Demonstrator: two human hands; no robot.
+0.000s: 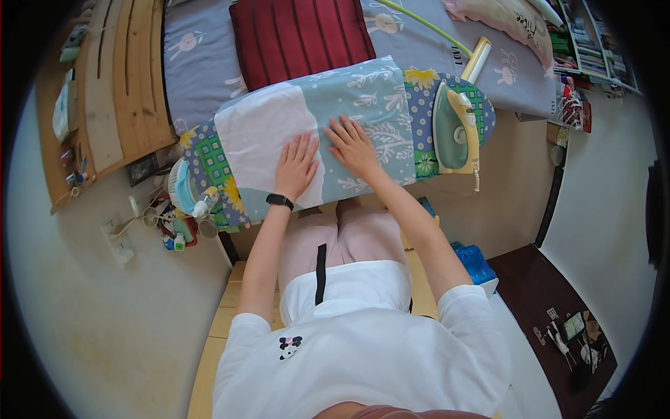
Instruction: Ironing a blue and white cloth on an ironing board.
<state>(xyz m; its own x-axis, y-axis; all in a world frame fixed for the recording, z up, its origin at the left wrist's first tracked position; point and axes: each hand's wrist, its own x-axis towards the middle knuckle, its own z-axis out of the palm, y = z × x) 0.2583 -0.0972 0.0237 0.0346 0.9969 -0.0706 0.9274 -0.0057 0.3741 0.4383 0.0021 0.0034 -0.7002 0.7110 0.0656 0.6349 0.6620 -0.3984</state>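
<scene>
A light-blue and white cloth [258, 143] with white leaf prints lies flat across a patterned ironing board [424, 126]. My left hand [298, 166] rests palm down on its white part, fingers stretched out. Just to the right, my right hand [352, 148] lies flat on the blue part with its fingers slightly spread. Neither hand grips anything. On the board's right end a cream and green iron [455, 133] stands beside the cloth. A clear spray bottle [204, 202] is at the board's left end.
Behind the board is a bed with a grey-blue sheet [199, 70] and a red striped cushion [300, 38]. A wooden slatted headboard [115, 84] stands at the left. A white and yellow tube-shaped thing [477, 61] lies behind the iron. At the far right are bookshelves [593, 42].
</scene>
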